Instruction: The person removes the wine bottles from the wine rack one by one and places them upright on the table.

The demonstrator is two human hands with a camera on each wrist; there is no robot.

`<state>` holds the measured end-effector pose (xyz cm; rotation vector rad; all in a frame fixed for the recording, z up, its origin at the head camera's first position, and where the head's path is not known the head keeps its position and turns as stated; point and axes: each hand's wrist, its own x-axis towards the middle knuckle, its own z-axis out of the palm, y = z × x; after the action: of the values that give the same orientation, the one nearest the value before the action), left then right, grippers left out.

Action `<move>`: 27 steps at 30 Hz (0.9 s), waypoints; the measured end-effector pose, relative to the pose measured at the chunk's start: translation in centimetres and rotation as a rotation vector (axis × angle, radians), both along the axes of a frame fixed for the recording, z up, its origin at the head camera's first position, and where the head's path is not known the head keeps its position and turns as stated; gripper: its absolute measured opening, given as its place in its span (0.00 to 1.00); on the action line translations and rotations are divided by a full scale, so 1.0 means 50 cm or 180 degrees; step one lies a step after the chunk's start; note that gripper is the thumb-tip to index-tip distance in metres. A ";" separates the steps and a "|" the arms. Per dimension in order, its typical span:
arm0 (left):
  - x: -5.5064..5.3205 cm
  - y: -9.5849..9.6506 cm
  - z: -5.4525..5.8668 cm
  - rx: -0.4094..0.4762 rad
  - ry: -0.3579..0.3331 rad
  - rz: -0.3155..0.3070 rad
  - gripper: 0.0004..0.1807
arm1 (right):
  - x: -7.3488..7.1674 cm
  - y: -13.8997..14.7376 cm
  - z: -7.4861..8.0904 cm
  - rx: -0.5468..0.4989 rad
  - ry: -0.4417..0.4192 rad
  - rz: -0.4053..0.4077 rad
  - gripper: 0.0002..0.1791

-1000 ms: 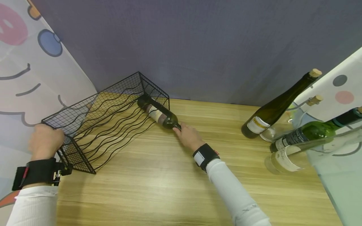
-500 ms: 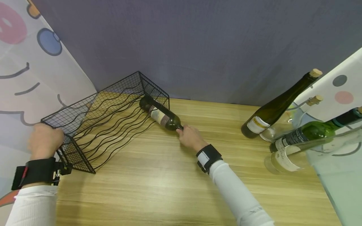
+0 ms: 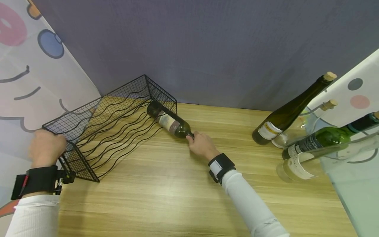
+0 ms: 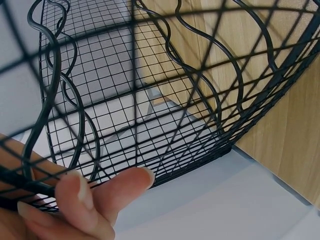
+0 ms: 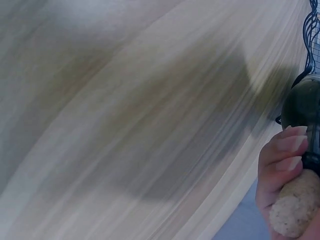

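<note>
A dark wine bottle (image 3: 169, 122) with a pale label lies on its side in the far right end of a black wire wine rack (image 3: 115, 131) with wavy bars. Its neck points toward me, and my right hand (image 3: 203, 144) grips it there. In the right wrist view, curled fingers (image 5: 282, 160) wrap the neck beside a cork (image 5: 295, 205). At the rack's near left corner my left hand (image 3: 48, 148) holds the top wire. The left wrist view shows fingertips (image 4: 80, 200) curled around that wire, with the mesh in front of the camera.
On the right of the wooden table (image 3: 165, 197) stand a tall dark corked bottle (image 3: 284, 115), a green bottle (image 3: 328, 138) and a clear labelled bottle (image 3: 302, 166). Another clear corked bottle (image 3: 296, 130) is partly hidden behind them. A grey partition (image 3: 207, 52) borders the back.
My right hand and the wine bottle have shifted slightly right and toward me, the bottle sliding a little along the rack. My left hand keeps its hold on the rack.
</note>
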<state>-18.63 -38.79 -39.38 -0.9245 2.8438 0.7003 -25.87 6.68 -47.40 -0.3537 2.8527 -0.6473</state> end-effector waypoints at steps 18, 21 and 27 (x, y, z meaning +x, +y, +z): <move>-0.001 0.001 -0.004 -0.0092 -0.0056 -0.0001 0.31 | 0.005 0.030 -0.008 -0.0065 0.0101 0.0063 0.22; -0.002 0.002 -0.005 -0.0094 -0.0061 -0.0002 0.29 | 0.006 0.037 -0.007 -0.0097 0.0064 0.0059 0.22; 0.002 0.002 0.000 -0.0021 -0.0014 -0.0013 0.29 | 0.010 0.047 -0.001 -0.0171 0.0012 0.0047 0.21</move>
<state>-18.52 -38.69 -39.39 -0.9196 2.8450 0.6880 -25.37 9.02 -47.47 -0.3844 2.8380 -0.7224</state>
